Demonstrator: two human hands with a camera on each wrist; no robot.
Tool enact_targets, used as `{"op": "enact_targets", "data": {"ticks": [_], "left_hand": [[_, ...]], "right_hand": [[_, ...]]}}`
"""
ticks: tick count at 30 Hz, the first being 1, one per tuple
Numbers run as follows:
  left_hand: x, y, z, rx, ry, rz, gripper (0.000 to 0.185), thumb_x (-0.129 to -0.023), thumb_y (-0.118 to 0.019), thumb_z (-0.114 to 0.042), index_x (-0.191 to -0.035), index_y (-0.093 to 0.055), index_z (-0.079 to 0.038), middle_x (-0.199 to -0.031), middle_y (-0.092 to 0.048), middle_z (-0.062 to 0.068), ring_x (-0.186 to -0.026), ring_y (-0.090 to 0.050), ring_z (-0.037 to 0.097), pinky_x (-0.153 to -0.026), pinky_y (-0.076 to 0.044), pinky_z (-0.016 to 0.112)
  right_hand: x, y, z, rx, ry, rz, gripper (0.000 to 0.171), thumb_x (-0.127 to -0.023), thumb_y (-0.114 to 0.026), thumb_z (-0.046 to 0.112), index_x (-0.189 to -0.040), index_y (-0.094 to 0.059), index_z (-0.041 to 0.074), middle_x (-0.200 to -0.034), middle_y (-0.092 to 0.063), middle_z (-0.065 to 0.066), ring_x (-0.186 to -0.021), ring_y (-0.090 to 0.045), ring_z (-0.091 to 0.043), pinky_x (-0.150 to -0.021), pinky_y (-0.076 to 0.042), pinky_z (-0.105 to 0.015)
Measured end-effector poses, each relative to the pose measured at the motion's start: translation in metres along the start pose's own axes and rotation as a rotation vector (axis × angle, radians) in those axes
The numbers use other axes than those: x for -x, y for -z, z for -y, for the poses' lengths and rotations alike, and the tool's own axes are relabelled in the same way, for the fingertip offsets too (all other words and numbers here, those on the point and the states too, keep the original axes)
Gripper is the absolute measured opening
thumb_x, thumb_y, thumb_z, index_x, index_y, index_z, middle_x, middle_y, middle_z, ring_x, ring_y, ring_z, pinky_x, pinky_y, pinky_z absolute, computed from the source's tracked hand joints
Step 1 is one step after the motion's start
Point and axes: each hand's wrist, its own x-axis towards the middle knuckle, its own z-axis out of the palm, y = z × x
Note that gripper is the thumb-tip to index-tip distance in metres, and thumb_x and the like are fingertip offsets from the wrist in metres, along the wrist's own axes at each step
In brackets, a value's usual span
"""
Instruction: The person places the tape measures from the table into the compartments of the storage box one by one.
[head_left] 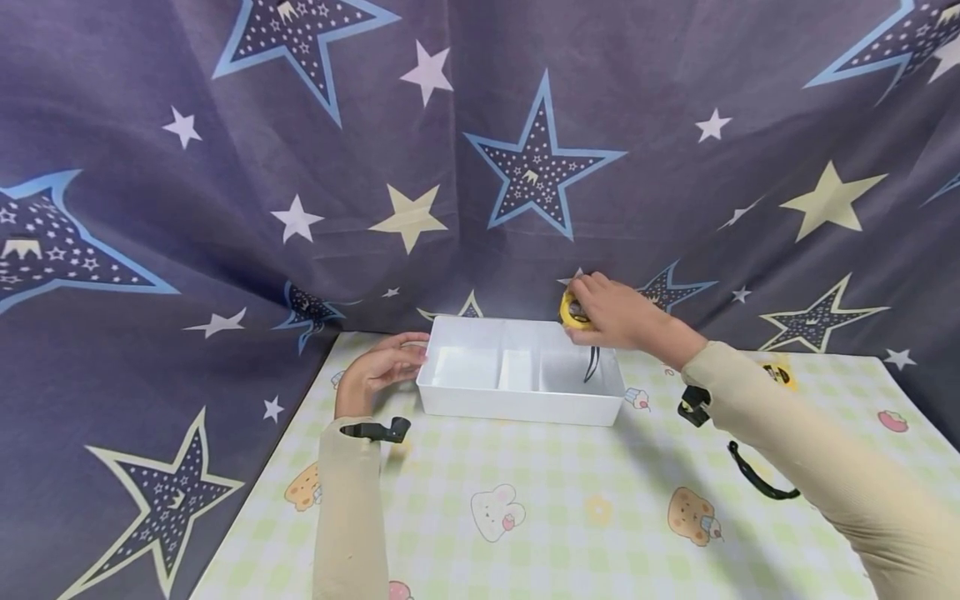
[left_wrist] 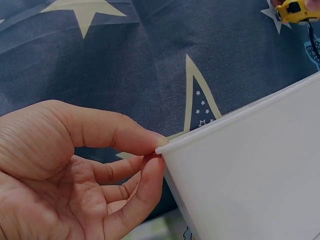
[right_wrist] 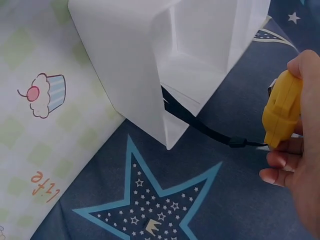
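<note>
A white plastic tray (head_left: pixel 517 408) with three compartments sits at the back of the table. My left hand (head_left: pixel 384 364) pinches its left rear corner, thumb and forefinger meeting on the rim (left_wrist: pixel 161 148). Above the tray's right rear corner my right hand (head_left: pixel 611 314) grips a yellow tape measure (head_left: pixel 572 310). The yellow tape measure (right_wrist: pixel 281 109) is also in the right wrist view, and its black wrist strap (right_wrist: pixel 200 124) hangs down into the right compartment. The tray (right_wrist: pixel 130 60) stands close to that hand.
A checked green tablecloth with cartoon prints (head_left: pixel 525 500) covers the table. A dark star-patterned curtain (head_left: pixel 480 167) hangs right behind the tray and along the left side. Black camera straps sit on both sleeves.
</note>
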Motion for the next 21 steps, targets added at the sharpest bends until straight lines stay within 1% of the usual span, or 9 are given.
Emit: {"op": "enact_targets", "data": {"ticks": [4, 7, 14, 21], "left_hand": [[-0.001, 0.002, 0.002, -0.012, -0.010, 0.018, 0.066, -0.097, -0.056, 0.005, -0.156, -0.026, 0.005, -0.099, -0.069, -0.008, -0.087, -0.064, 0.004, -0.080, -0.055, 0.021], [-0.002, 0.003, 0.003, -0.012, -0.012, 0.023, 0.065, -0.097, -0.056, 0.004, -0.156, -0.027, 0.005, -0.101, -0.070, -0.007, -0.086, -0.065, 0.003, -0.080, -0.055, 0.021], [-0.004, 0.004, 0.004, -0.012, -0.009, 0.013, 0.065, -0.098, -0.056, 0.005, -0.156, -0.027, 0.004, -0.102, -0.069, -0.006, -0.087, -0.065, 0.004, -0.080, -0.055, 0.021], [-0.004, 0.002, 0.003, -0.008, -0.001, 0.002, 0.064, -0.098, -0.056, 0.005, -0.156, -0.030, 0.003, -0.104, -0.070, -0.005, -0.084, -0.065, 0.003, -0.079, -0.056, 0.020]], "right_hand": [[-0.005, -0.008, -0.001, 0.009, 0.019, 0.009, 0.060, -0.094, -0.060, 0.048, -0.129, -0.048, 0.001, -0.113, -0.055, -0.014, -0.099, -0.050, -0.029, -0.081, -0.049, -0.044], [-0.009, -0.014, 0.000, 0.016, 0.034, 0.011, 0.058, -0.093, -0.062, 0.047, -0.126, -0.049, 0.002, -0.113, -0.055, -0.015, -0.098, -0.051, -0.029, -0.081, -0.050, -0.045], [-0.013, -0.024, 0.003, -0.006, 0.022, 0.039, 0.050, -0.092, -0.065, 0.045, -0.116, -0.050, 0.003, -0.103, -0.053, -0.012, -0.092, -0.048, -0.026, -0.073, -0.049, -0.041], [-0.012, -0.033, 0.004, -0.007, 0.013, 0.051, 0.054, -0.092, -0.065, 0.046, -0.118, -0.051, 0.001, -0.105, -0.055, -0.015, -0.093, -0.049, -0.028, -0.075, -0.051, -0.042]]}}
